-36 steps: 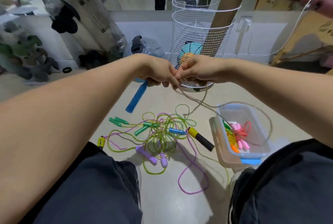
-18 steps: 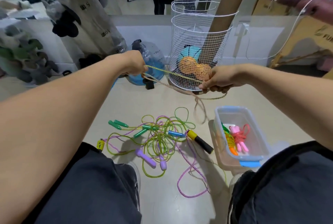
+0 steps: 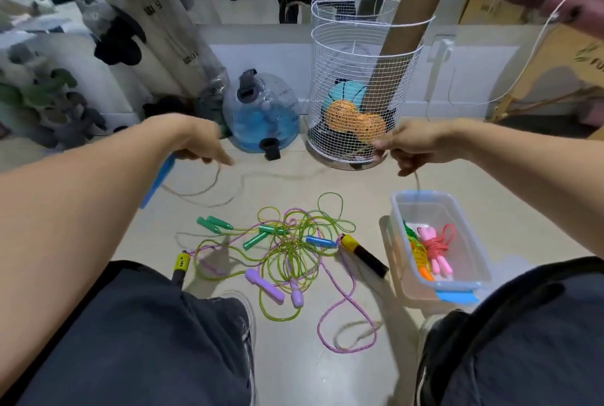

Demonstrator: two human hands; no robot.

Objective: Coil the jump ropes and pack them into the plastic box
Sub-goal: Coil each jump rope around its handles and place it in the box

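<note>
Jump ropes: one stretched between our hands, the rest tangled beside the box

Jump ropes (image 3: 294,242) lie in a loose tangle on the pale floor just left of the plastic box (image 3: 470,229). We see thin yellow-green cord looped many times over itself, with a pink-purple cord (image 3: 343,314) threading through it and trailing toward us in a wide curve. Green handles (image 3: 214,224) lie at the far left of the heap from the box, a blue handle (image 3: 320,241) and a yellow-and-black handle (image 3: 362,253) lie nearest the box, and two lilac handles (image 3: 264,286) lie on the near side.

Our left hand (image 3: 199,144) is curled round a blue handle (image 3: 158,176), which hangs down and tilts below the fist. A pale beige rope (image 3: 261,175) runs from it, blurred and sagging, across to our right hand (image 3: 411,147), whose fingers are closed on it in a pinch above the far end of the box. A strand drops from that hand toward the box.

Inside the box, a coiled pink rope (image 3: 436,248) with pink handles lies beside an orange and green bundle (image 3: 416,250). The box is clear with a blue clip (image 3: 457,296) at its near end.

Beyond the box stands a white wire basket (image 3: 362,55) holding balls and cardboard tubes; left of that sits a blue water jug (image 3: 261,111).
</note>
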